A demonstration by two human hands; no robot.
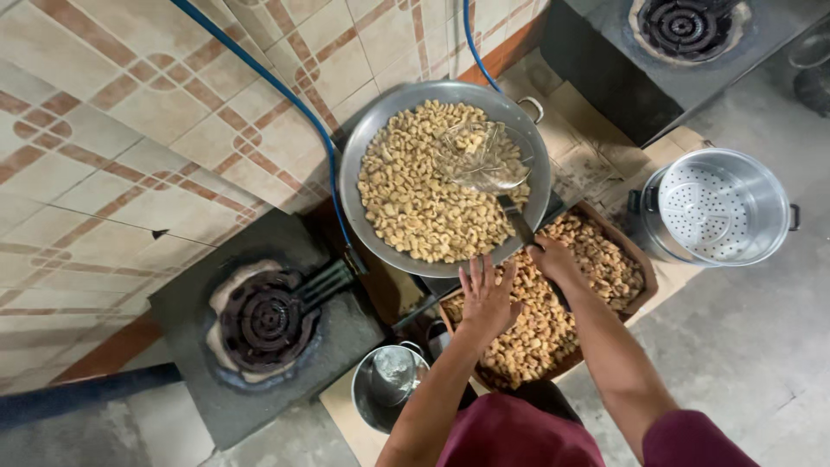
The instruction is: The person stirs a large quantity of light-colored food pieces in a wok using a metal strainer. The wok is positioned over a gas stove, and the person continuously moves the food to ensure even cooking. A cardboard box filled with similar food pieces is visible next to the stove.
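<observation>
Two gas burners [264, 322] sit on dark stands along the tiled wall [130, 130], the nearer one at lower left, the other at the top right corner, with a blue hose [285, 91] running across the tiles between them. Largest of the loose things is a wide round metal pan [363, 186] heaped with pale fried snack pieces [406, 199], resting tilted between the wall and a cardboard tray [644, 277] below it that holds more of the same pieces. Right of the tray stands a steel steamer pot [722, 207] with a perforated plate inside, on flattened cardboard. A smaller steel pot [385, 385] sits near the person's left forearm. Resting in the pan is a wire skimmer [475, 156], its basket among the pieces and its dark handle reaching down over the rim. The right hand [553, 259] is closed around that handle at the pan's lower edge. The left hand [486, 298] hovers open just beside it, fingers spread above the tray, holding nothing
</observation>
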